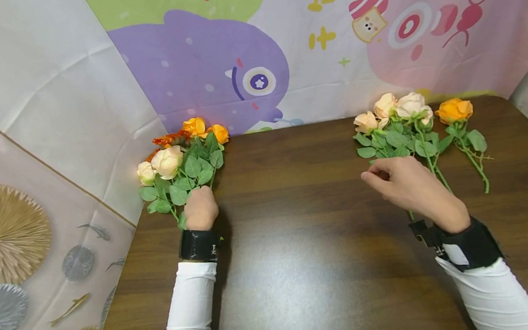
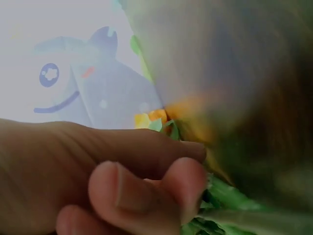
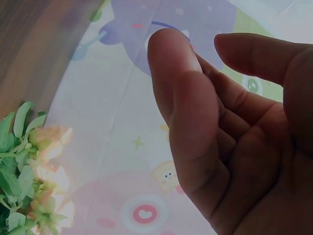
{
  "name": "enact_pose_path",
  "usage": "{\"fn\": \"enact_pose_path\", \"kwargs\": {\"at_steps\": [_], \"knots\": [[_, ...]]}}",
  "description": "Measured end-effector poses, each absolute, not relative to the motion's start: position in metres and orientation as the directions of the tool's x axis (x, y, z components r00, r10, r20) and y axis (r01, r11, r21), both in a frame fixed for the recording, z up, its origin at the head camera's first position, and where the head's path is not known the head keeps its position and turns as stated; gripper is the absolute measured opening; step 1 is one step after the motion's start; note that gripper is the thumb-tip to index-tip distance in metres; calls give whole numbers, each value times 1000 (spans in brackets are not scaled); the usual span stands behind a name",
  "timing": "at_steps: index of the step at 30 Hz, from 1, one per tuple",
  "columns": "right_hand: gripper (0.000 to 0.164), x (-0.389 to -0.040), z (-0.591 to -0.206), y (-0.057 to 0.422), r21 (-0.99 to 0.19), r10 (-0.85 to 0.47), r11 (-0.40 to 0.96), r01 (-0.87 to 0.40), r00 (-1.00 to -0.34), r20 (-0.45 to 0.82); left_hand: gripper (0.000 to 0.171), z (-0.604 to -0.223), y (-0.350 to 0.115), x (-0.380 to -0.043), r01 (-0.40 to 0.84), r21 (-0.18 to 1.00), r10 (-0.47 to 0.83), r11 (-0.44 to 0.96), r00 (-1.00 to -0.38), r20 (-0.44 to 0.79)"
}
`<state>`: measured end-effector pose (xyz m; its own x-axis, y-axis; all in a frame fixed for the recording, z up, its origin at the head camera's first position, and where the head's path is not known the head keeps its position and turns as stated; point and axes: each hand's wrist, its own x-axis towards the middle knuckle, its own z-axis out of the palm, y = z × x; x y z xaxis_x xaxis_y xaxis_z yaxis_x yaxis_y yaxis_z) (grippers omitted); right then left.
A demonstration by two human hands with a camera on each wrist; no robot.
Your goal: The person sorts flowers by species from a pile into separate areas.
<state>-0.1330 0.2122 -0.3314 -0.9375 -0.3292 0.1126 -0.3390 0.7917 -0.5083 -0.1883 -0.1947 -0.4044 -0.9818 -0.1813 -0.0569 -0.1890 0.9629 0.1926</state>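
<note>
Two flower bunches lie on the dark table (image 1: 297,244). At left of centre I see my left hand (image 1: 200,209) with fingers curled tight around the stems of the orange and cream bunch (image 1: 182,158). At right, my right hand (image 1: 405,180) hovers over the cream rose bunch (image 1: 396,125), fingers loosely bent and apart, holding nothing.

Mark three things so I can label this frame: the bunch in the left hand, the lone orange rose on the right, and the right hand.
Bunch of roses (image 1: 186,165), head view, on its leaves.
Orange rose (image 1: 455,109), head view, on the bloom.
Right hand (image 1: 407,181), head view, on its back.
</note>
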Motion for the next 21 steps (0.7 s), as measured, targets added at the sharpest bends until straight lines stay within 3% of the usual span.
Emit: {"fn": "enact_pose_path", "kwargs": {"at_steps": [8, 11, 15, 21], "knots": [[25, -134, -333, 211, -511, -331, 791, -336, -938, 104, 9, -390, -189, -186, -5, 255, -7, 967, -1000, 7], [24, -134, -335, 209, -510, -335, 788, -345, -935, 114, 21, -383, -183, -184, 65, 298, 55, 952, -998, 44], [22, -134, -338, 204, -504, -353, 780, -370, -926, 133, 29, -369, -170, -179, 158, 408, 132, 899, -987, 90], [11, -130, -343, 189, -544, -418, 727, -420, -898, 135, 14, -348, -137, -161, 279, 605, 216, 746, -960, 176]]}}
